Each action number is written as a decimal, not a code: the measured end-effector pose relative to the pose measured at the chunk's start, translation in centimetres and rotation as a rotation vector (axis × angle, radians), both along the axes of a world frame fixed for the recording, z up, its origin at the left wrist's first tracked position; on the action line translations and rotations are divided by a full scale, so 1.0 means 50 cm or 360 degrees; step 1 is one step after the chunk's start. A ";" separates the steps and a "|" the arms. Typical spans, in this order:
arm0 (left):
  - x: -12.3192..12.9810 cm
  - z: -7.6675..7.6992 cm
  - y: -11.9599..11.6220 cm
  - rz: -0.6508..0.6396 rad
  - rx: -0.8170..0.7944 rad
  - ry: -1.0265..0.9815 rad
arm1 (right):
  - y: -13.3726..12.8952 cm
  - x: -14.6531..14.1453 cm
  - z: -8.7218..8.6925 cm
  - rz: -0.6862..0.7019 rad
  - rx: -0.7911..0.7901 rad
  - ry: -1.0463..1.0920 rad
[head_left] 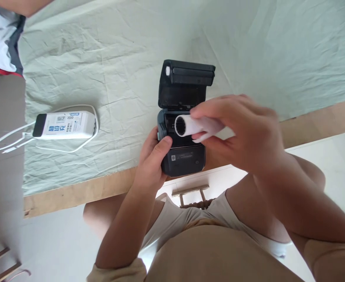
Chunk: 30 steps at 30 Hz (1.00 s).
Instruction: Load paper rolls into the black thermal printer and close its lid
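A black portable label printer [184, 162] rests at the table's near edge, its lid [182, 84] swung up and back. My left hand [155, 154] grips the printer's left side, thumb over the rim of its open compartment. Just above that compartment, my right hand [246, 129] holds a white paper roll [200, 127] between thumb and fingers. The roll's hollow dark core faces left, and a loose flap of paper hangs at its lower side. Whether the roll touches the compartment, I cannot tell.
A white power bank [66, 125] with white cables lies on the pale green cloth [125, 98] to the left. The table's wooden edge [87, 196] runs in front of my lap. Part of another person's clothing [2, 39] shows at the upper left.
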State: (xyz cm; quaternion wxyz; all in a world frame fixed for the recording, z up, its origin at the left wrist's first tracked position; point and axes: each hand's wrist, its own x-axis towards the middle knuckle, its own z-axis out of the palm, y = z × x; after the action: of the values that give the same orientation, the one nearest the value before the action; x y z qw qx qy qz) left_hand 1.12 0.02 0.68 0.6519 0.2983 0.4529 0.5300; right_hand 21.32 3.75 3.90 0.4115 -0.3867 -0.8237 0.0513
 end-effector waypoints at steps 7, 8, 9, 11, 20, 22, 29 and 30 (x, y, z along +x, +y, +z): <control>0.001 0.003 0.004 -0.0003 -0.0050 -0.0006 | 0.013 -0.027 -0.024 0.0022 -0.0123 -0.0095; 0.001 0.001 0.003 -0.0006 -0.0052 -0.0011 | 0.013 -0.026 -0.022 0.0024 -0.0132 -0.0077; 0.001 0.000 0.003 -0.0009 -0.0051 -0.0015 | 0.011 -0.025 -0.019 0.0017 -0.0136 -0.0041; 0.000 -0.003 0.001 -0.0015 -0.0042 -0.0021 | 0.007 -0.026 -0.012 -0.0005 -0.0153 0.0064; -0.001 0.000 0.001 0.0002 -0.0040 -0.0048 | 0.005 -0.045 -0.037 0.0049 -0.0088 0.0042; -0.001 0.003 0.000 0.0011 -0.0052 -0.0019 | 0.007 -0.047 -0.041 0.0032 -0.0063 0.0039; 0.001 0.005 0.001 0.0043 -0.0045 0.0045 | -0.007 -0.042 -0.029 0.0126 0.0026 0.0134; 0.001 0.005 0.001 0.0047 -0.0037 0.0046 | -0.012 -0.043 -0.032 0.0183 0.0045 0.0130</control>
State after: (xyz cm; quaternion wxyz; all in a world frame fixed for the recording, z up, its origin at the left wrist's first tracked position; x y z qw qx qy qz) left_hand 1.16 0.09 0.94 0.6408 0.2915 0.4729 0.5299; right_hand 19.17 3.16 2.32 0.4466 -0.3305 -0.8277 0.0790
